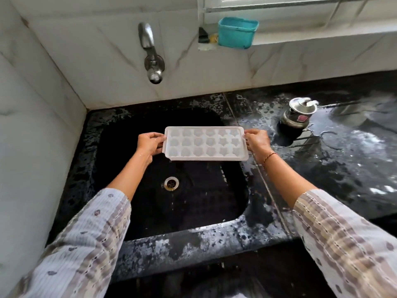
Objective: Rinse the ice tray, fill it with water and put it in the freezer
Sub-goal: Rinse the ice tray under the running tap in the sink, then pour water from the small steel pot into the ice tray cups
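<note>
Patterned fabric sleeves [86, 244] occupy the near corners, one on each forearm. Beyond them lies the black sink [133, 231] set in a speckled dark counter [354, 168], with its metal drain [171, 183] near the basin's middle. Held level above the far half of the basin is the white ice tray [205, 143], compartments facing up, three rows visible. Left hand [149, 143] grips the tray's left short edge, fingers curled around the rim. Right hand [257, 140] pinches the right short edge, thumb on top; a thin thread band sits at that wrist. Water drops hang beneath the tray's near edge. Right of the sink, a lidded steel pot [299, 114] stands on the wet counter. On the far wall: steel tap [151, 53], not running. Teal container [237, 32] on the ledge, far right of the tap.
</note>
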Motion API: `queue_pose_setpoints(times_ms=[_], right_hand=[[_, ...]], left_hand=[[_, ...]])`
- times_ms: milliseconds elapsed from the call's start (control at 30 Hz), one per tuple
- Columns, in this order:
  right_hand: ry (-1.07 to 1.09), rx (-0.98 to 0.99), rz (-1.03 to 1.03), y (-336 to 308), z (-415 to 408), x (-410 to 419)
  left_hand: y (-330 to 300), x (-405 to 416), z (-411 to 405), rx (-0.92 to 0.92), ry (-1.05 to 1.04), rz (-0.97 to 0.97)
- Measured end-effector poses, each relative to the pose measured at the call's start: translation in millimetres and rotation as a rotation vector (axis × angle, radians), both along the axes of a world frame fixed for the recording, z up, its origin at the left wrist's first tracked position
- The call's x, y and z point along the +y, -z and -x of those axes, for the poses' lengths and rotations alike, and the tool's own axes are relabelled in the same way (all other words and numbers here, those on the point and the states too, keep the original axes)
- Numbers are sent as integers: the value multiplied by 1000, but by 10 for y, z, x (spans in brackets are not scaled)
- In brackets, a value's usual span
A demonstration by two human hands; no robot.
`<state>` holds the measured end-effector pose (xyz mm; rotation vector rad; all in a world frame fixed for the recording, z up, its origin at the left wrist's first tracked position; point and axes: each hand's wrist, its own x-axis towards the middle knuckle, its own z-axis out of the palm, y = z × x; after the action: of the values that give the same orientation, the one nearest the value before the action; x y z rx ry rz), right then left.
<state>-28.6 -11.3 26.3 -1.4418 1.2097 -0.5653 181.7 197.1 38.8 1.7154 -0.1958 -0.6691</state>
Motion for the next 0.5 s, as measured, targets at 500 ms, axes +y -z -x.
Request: queue_pose_setpoints(times_ms=[500], right_hand=[[182, 26, -146, 55, 2100, -1486]], left_hand=[[179, -1820, 1696, 149, 307, -123]])
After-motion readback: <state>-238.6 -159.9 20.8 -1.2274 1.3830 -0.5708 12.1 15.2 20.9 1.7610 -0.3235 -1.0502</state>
